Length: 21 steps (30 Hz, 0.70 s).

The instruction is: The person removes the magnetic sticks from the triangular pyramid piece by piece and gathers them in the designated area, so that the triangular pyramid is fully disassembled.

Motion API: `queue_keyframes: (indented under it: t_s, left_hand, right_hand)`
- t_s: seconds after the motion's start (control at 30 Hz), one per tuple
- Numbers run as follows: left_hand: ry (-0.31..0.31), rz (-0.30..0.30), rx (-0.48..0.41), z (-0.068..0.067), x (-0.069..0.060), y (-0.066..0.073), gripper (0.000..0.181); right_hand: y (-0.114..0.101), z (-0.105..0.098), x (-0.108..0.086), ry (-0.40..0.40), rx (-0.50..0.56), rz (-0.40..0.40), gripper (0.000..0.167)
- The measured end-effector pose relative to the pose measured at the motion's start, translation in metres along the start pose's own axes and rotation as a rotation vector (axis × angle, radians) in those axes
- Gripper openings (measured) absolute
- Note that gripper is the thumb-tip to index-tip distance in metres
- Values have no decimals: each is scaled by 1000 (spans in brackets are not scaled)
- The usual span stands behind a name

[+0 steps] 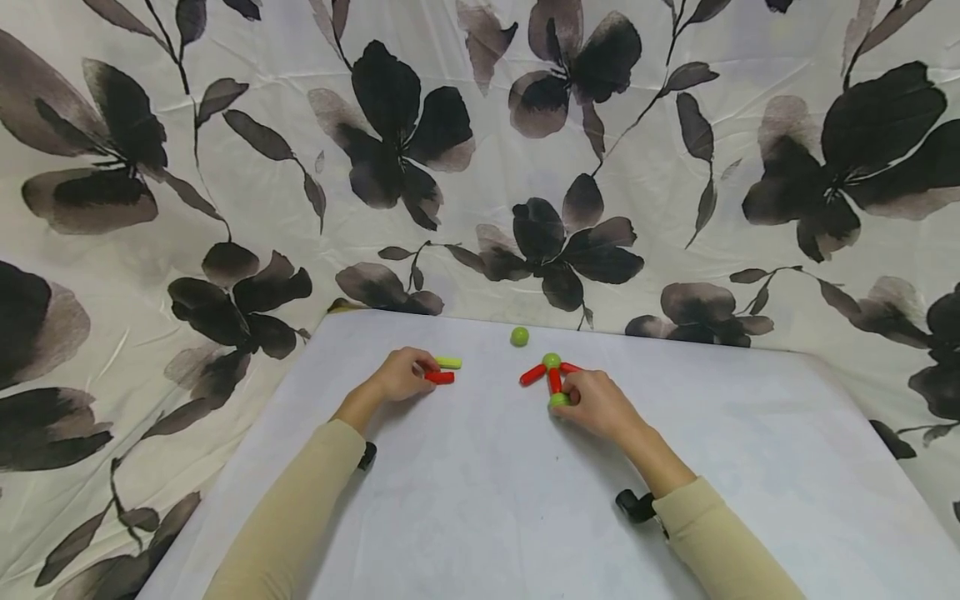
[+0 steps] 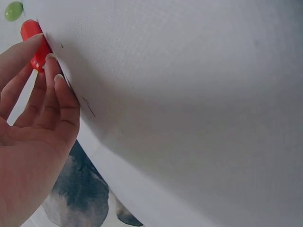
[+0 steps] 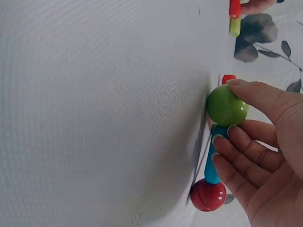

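My left hand (image 1: 405, 375) pinches a short red rod (image 1: 441, 377) near the table's left side. The left wrist view shows the red rod (image 2: 31, 30) between thumb and fingers. A yellow-green rod (image 1: 450, 363) lies just behind it. My right hand (image 1: 600, 404) grips a green ball (image 1: 559, 400) on a joined structure. From this ball a red rod (image 1: 555, 381) runs back to another green ball (image 1: 551, 361), where a second red rod (image 1: 533, 375) slants left. In the right wrist view, a blue rod (image 3: 212, 158) and a red ball (image 3: 208, 195) extend from the gripped ball (image 3: 227, 106).
A loose green ball (image 1: 519, 337) sits near the back edge of the white table (image 1: 480, 500). Floral cloth (image 1: 450, 167) hangs behind the table. Another red rod (image 1: 571, 367) shows partly behind my right hand.
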<state>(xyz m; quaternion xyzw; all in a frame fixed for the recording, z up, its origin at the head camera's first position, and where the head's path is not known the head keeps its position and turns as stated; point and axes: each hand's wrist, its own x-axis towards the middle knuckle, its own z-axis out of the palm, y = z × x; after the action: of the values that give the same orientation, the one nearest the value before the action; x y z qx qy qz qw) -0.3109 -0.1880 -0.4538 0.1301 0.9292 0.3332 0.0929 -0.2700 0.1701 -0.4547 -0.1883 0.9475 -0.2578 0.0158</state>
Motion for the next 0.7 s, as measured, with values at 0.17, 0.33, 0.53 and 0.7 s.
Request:
queue_keyframes:
  t_s: [0.17, 0.33, 0.53, 0.7]
  left_hand:
    - [-4, -10, 7, 0, 0, 1, 25]
    - [-4, -38, 0, -1, -2, 0, 27]
    - [6, -30, -1, -4, -4, -5, 28]
    - [24, 13, -6, -9, -9, -6, 28]
  right_hand:
    - [1, -1, 0, -1, 1, -4, 22]
    - [1, 0, 1, -9, 2, 1, 22]
    - [0, 0, 1, -14, 3, 4, 22]
    - [-1, -4, 0, -31, -12, 2, 20]
